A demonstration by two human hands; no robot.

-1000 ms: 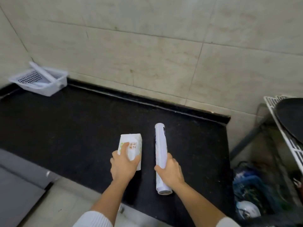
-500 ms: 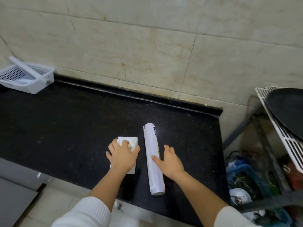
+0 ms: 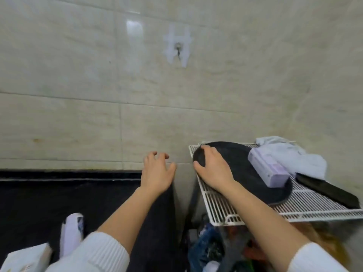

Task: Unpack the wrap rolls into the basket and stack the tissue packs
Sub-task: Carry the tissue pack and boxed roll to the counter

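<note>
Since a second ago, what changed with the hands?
Both hands let go: the left hand left the tissue pack, the right hand left the wrap roll. Both moved right, towards the wire rack. The right hand now rests on the rim of the black pan; the left hangs open and empty beside the rack. The view swung up and right. Pack and roll still lie on the counter.
</note>
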